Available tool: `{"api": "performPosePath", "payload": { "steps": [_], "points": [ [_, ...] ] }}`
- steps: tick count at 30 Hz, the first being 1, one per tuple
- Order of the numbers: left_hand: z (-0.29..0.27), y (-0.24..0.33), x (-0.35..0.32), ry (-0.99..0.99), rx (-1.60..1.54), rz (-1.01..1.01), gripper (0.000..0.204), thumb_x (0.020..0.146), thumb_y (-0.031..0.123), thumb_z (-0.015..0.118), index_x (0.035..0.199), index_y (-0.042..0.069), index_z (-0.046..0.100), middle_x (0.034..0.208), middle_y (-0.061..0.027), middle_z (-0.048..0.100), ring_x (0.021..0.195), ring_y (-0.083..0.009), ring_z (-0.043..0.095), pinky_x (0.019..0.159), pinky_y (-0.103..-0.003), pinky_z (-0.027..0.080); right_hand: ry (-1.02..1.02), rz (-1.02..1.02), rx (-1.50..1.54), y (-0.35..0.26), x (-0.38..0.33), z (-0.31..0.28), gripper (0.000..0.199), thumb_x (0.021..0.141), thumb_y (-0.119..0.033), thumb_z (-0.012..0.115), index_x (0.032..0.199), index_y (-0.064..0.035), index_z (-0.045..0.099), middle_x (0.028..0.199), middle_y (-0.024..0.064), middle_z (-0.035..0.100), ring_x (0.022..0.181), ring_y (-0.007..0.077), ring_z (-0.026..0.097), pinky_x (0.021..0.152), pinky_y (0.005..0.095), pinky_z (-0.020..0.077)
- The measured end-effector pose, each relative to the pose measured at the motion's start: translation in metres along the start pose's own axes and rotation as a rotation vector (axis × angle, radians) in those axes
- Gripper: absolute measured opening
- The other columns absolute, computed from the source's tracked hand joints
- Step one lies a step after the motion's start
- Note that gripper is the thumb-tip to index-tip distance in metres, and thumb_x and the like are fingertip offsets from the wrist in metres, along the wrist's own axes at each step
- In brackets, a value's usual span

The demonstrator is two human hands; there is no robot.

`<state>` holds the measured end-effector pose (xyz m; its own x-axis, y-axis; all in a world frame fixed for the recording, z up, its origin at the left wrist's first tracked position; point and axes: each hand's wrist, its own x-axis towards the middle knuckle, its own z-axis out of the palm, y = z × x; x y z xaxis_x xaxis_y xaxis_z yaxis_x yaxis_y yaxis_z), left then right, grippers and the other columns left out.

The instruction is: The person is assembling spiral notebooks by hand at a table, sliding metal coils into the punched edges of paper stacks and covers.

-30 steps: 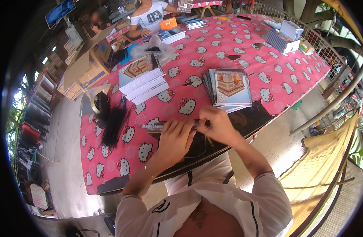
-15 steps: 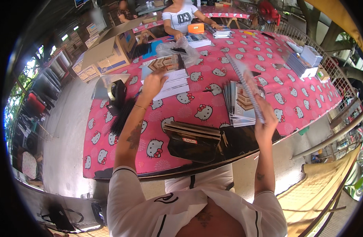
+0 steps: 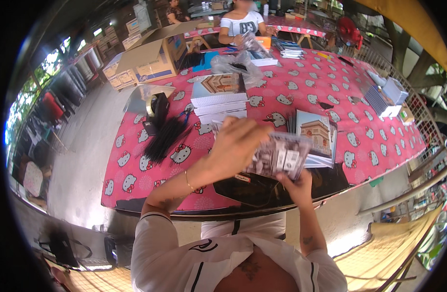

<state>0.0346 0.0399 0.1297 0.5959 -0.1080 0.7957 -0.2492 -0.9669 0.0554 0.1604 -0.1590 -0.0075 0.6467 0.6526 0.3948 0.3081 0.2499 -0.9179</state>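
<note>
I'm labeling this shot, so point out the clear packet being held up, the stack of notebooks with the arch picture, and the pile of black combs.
clear packet (image 3: 280, 156), head view, middle of its wrapped front
arch notebook stack (image 3: 316, 134), head view, top cover picture
black combs (image 3: 166, 138), head view, middle of the pile

- One view only: a fisheye camera on the person's head, looking steeply down and forward.
- The person's own chest and forearms come in from the lower edge; both hands (image 3: 233, 146) sit close under the lens, near the picture's middle.
- The bench (image 3: 136, 165) stretches away from the body toward the top of the picture, its edges bent by the lens.
- The far end, where another person (image 3: 240, 22) sits, is small and distant.
- The floor (image 3: 82, 160) shows on the left and a railing (image 3: 418, 104) on the right, squeezed at the dark round rim.
</note>
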Motion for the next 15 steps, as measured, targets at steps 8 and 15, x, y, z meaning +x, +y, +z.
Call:
{"api": "performPosePath", "payload": {
  "steps": [8, 15],
  "points": [
    [0.001, 0.017, 0.008, -0.199, 0.052, 0.062, 0.027, 0.082, 0.011, 0.07, 0.109, 0.01, 0.064, 0.087, -0.0022, 0.057, 0.085, -0.0201, 0.06, 0.081, -0.036, 0.037, 0.082, 0.114, 0.147, 0.023, -0.016, 0.017, 0.017, 0.09, -0.004, 0.076, 0.106, 0.0009, 0.073, 0.097, -0.0004, 0.071, 0.087, 0.0063, 0.059, 0.081, 0.0247, 0.0479],
    [0.008, 0.004, -0.034, -0.303, 0.14, 0.038, 0.032, 0.089, 0.016, 0.068, 0.12, 0.012, 0.064, 0.104, -0.0034, 0.062, 0.101, -0.0205, 0.062, 0.097, -0.043, 0.037, 0.006, 0.049, 0.316, 0.019, -0.014, 0.023, 0.052, 0.09, -0.006, 0.076, 0.136, 0.0032, 0.054, 0.125, 0.0097, 0.062, 0.118, 0.0179, 0.057, 0.105, 0.0334, 0.0423]
  ]
}}
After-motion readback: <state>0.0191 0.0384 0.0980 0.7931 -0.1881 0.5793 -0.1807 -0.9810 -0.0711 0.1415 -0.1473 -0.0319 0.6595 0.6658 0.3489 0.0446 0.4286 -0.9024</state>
